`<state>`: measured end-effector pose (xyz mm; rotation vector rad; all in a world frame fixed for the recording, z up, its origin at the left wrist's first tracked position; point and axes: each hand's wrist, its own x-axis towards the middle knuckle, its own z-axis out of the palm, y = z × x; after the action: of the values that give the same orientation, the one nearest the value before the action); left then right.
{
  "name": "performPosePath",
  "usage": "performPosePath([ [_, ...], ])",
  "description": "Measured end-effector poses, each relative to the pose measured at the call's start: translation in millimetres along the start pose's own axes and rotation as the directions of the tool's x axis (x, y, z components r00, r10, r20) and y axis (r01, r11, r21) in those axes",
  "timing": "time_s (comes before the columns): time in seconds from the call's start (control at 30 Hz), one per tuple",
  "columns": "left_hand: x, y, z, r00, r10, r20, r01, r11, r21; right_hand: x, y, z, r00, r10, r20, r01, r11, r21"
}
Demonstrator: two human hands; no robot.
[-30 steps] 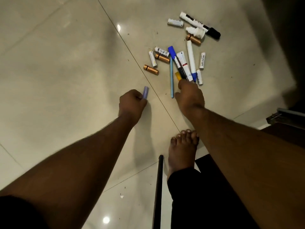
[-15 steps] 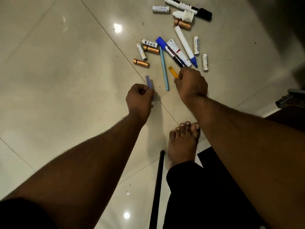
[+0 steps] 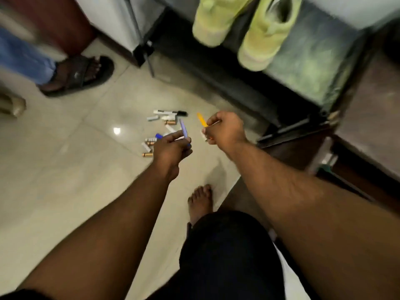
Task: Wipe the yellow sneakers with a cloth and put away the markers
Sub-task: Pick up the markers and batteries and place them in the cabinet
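My left hand (image 3: 171,148) is raised above the floor and holds a pale purple marker (image 3: 183,128) that points up and away. My right hand (image 3: 225,132) is closed on a yellow marker (image 3: 202,120) and other thin pens whose ends stick out below the fist. Several markers and small tubes (image 3: 164,118) lie scattered on the tiled floor behind and under my hands. Two yellow-green sneakers (image 3: 266,35) sit side by side on a dark low stand (image 3: 307,68) at the top right.
Another person's foot in a black sandal (image 3: 80,74) stands at the upper left. My own bare foot (image 3: 200,202) rests on the floor below my hands. A white cabinet with a thin metal leg (image 3: 149,61) is at the top centre. Dark wooden furniture (image 3: 368,118) lines the right side.
Both hands have lifted off the floor with their markers. The view has swung up and back, so the sneakers, the stand and another person's foot now show.
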<state>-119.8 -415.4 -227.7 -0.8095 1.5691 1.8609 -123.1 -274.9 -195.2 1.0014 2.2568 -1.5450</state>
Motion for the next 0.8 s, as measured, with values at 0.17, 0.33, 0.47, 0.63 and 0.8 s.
performPosePath([
  [0.17, -128.4, 60.7, 90.9, 0.91, 0.168, 0.378, -0.238, 0.96, 0.147, -145.2, -14.1, -125.0, 0.947, 0.094, -0.307, 0.083, 0.85, 0.519],
  [0.33, -241.3, 15.4, 160.9, 0.815, 0.021, 0.579, -0.216, 0.938, 0.27, -243.1, 35.4, -206.8, 0.85, 0.334, -0.408, 0.107, 0.649, 0.753],
  [0.47, -268.5, -62.2, 186.8, 0.872, -0.131, 0.471, -0.076, 0.915, 0.396, -264.3, 88.6, -236.7, 0.797, 0.449, -0.404, 0.066, 0.6, 0.797],
  [0.63, -249.4, -128.0, 233.5, 0.937, -0.218, 0.274, 0.114, 0.93, 0.35, -237.2, 163.1, -257.7, 0.762, 0.565, -0.316, 0.01, 0.478, 0.878],
  [0.8, -193.6, -166.6, 289.7, 0.949, -0.264, 0.175, 0.18, 0.904, 0.387, -171.5, 206.9, -272.6, 0.744, 0.62, -0.249, -0.054, 0.427, 0.903],
])
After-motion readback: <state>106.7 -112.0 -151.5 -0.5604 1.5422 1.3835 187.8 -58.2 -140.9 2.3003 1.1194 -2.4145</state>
